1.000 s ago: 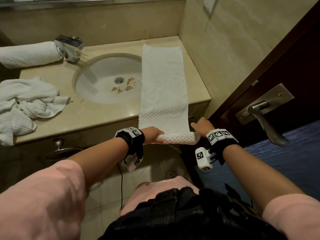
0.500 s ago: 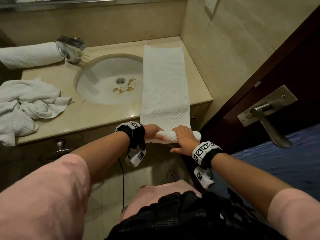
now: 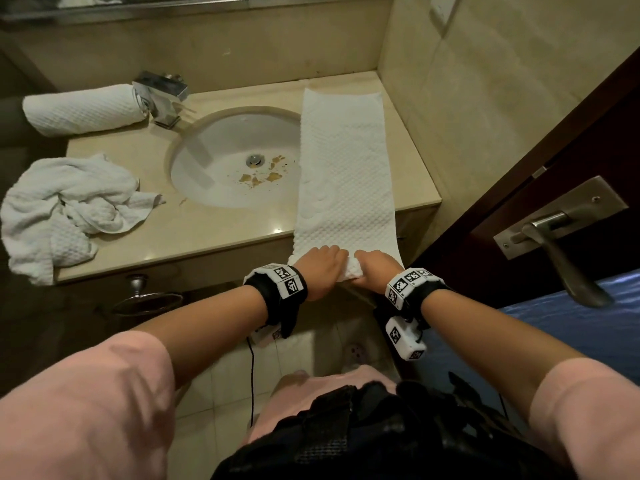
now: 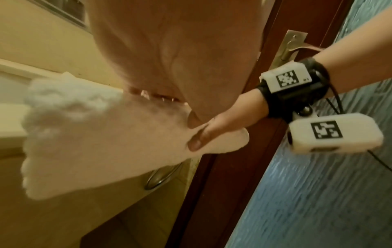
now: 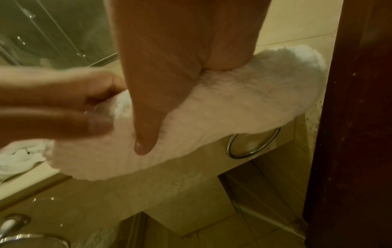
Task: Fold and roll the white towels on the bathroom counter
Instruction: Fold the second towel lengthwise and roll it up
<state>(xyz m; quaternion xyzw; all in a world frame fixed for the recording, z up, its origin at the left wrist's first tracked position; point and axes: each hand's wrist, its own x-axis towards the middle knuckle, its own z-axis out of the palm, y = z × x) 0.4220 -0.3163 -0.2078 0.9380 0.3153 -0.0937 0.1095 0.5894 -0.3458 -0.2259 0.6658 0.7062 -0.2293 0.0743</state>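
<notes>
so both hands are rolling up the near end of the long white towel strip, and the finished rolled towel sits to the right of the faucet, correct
Not quite. The head view shows the finished rolled white towel to the left of the chrome faucet, not the right. The rest holds: left hand and right hand are rolling the near end of the long white towel strip.

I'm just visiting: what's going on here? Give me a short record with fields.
Place: bathroom counter with sink
Being rolled: long folded towel, its near end hanging over the counter's front edge
Left hand: grips the rolled near end
Right hand: grips the same end, beside the left
Already rolled: towel roll by the faucet
Waiting: crumpled towel pile
</notes>
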